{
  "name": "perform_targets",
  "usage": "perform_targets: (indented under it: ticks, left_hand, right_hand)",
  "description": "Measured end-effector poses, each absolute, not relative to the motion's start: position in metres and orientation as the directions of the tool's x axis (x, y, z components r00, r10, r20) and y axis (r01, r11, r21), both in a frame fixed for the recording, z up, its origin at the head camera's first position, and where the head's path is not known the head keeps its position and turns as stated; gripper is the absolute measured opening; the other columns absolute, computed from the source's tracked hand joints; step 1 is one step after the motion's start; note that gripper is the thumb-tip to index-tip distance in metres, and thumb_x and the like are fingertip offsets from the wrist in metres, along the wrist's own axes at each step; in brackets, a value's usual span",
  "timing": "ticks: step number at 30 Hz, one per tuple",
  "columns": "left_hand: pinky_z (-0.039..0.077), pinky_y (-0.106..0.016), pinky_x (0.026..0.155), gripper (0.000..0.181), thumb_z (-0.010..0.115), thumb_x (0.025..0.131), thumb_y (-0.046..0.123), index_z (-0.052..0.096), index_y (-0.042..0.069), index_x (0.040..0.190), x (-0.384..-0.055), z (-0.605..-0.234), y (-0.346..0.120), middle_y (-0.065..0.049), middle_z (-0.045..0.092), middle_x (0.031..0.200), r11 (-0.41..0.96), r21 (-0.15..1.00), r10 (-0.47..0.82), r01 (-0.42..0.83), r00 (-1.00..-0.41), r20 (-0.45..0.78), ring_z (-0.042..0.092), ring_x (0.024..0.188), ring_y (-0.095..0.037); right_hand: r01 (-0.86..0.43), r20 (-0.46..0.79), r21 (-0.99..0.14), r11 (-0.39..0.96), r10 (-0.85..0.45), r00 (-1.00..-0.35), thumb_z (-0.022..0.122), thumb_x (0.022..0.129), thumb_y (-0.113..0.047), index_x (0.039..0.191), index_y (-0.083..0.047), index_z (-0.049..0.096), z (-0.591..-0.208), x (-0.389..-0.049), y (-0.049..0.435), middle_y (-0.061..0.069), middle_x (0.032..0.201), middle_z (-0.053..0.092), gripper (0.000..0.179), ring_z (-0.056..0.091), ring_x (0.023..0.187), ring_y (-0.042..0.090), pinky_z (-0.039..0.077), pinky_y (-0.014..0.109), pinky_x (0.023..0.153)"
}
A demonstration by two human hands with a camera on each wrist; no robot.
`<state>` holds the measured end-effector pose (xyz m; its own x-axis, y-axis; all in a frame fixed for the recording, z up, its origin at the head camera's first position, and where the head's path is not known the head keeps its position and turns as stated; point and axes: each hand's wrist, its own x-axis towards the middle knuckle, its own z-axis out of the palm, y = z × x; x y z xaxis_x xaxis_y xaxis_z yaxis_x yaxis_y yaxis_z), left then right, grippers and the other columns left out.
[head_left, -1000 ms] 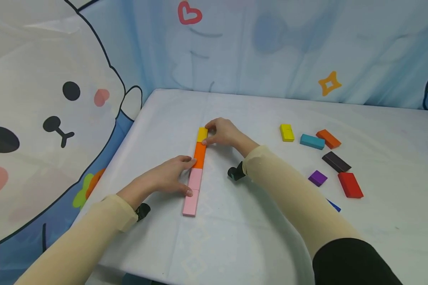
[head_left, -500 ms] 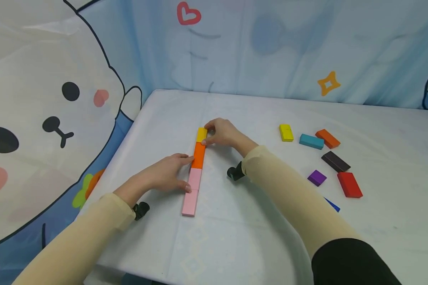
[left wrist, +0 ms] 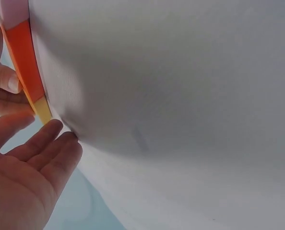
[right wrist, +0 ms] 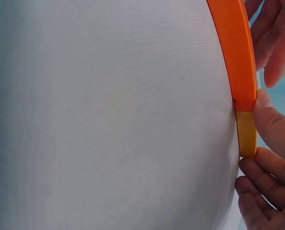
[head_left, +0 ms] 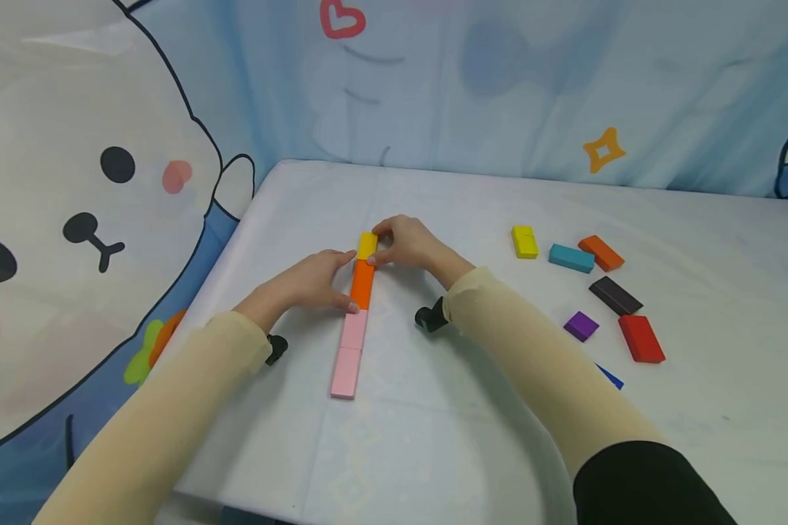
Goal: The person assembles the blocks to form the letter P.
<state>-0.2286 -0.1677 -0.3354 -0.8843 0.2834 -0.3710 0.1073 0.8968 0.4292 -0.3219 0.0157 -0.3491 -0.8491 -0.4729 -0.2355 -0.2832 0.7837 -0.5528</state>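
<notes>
A straight row of blocks lies on the white cloth: two pink blocks (head_left: 346, 372) at the near end, an orange block (head_left: 362, 284), then a short yellow block (head_left: 367, 246) at the far end. From the left, my left hand (head_left: 305, 281) touches the row, its index tip at the yellow block and its thumb where orange meets pink; in the left wrist view its fingers (left wrist: 68, 143) look relaxed. My right hand (head_left: 407, 244) pinches the yellow block from the right, with the thumb (right wrist: 272, 115) at its joint with the orange block and a fingertip at its far end.
On the right lie another yellow block (head_left: 524, 242), a teal block (head_left: 571, 258), an orange-red block (head_left: 601, 253), a dark block (head_left: 615, 295), a red block (head_left: 641, 339) and a purple block (head_left: 581, 326). My right sleeve partly hides a blue block (head_left: 611, 377). A printed curtain (head_left: 433, 95) hangs behind.
My left hand has slid away from me along the row, its thumb going from the pink blocks to the orange joint. My right hand keeps its place at the yellow block.
</notes>
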Motion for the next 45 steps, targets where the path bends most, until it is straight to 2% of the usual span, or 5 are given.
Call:
perform_targets:
  ticks: [12, 22, 28, 39, 45]
  left_hand:
    - [0.031, -0.056, 0.124, 0.099, 0.082, 0.086, 0.037, 0.024, 0.020, 0.164, -0.235, -0.334, -0.162, -0.014, 0.024, 0.169, 0.901, 0.425, 0.276, 0.083, -0.867, -0.415, 0.028, 0.155, -0.035]
    - [0.031, -0.056, 0.124, 0.099, 0.083, 0.086, 0.036, 0.023, 0.021, 0.164, -0.236, -0.333, -0.161, -0.014, 0.022, 0.170, 0.904, 0.421, 0.263, 0.067, -0.865, -0.427, 0.029, 0.155, -0.035]
    - [0.032, -0.055, 0.124, 0.098, 0.083, 0.086, 0.035, 0.025, 0.020, 0.164, -0.237, -0.334, -0.158, -0.015, 0.025, 0.169, 0.905, 0.421, 0.263, 0.068, -0.866, -0.425, 0.031, 0.154, -0.035]
    - [0.032, -0.054, 0.124, 0.097, 0.082, 0.087, 0.035, 0.025, 0.020, 0.164, -0.238, -0.337, -0.154, -0.016, 0.026, 0.169, 0.916, 0.395, 0.257, 0.073, -0.863, -0.435, 0.032, 0.153, -0.035]
    - [0.032, -0.054, 0.124, 0.097, 0.081, 0.088, 0.035, 0.024, 0.019, 0.164, -0.236, -0.334, -0.154, -0.015, 0.026, 0.169, 0.918, 0.390, 0.257, 0.078, -0.864, -0.433, 0.033, 0.153, -0.034]
  right_hand:
    - [-0.294, -0.228, -0.556, 0.778, -0.482, -0.846, 0.077, 0.092, -0.027, 0.146, -0.006, 0.056, -0.349, -0.320, 0.015, 0.012, 0.146, 0.058, 0.062, 0.050, 0.135, 0.028, 0.037, 0.041, 0.123]
    - [-0.287, -0.228, -0.562, 0.776, -0.479, -0.848, 0.077, 0.092, -0.027, 0.146, -0.007, 0.055, -0.346, -0.319, 0.015, 0.012, 0.147, 0.057, 0.062, 0.049, 0.136, 0.028, 0.038, 0.041, 0.123]
    - [-0.283, -0.225, -0.567, 0.774, -0.476, -0.850, 0.077, 0.092, -0.028, 0.147, -0.008, 0.054, -0.349, -0.320, 0.018, 0.012, 0.149, 0.055, 0.063, 0.048, 0.138, 0.028, 0.036, 0.043, 0.123]
    - [-0.329, -0.208, -0.552, 0.767, -0.508, -0.836, 0.075, 0.094, -0.028, 0.148, -0.006, 0.053, -0.350, -0.317, 0.025, 0.013, 0.152, 0.054, 0.063, 0.046, 0.142, 0.030, 0.034, 0.043, 0.125]
    - [-0.350, -0.201, -0.533, 0.770, -0.518, -0.832, 0.074, 0.094, -0.029, 0.148, -0.005, 0.053, -0.344, -0.315, 0.032, 0.014, 0.150, 0.055, 0.062, 0.050, 0.139, 0.029, 0.038, 0.042, 0.122]
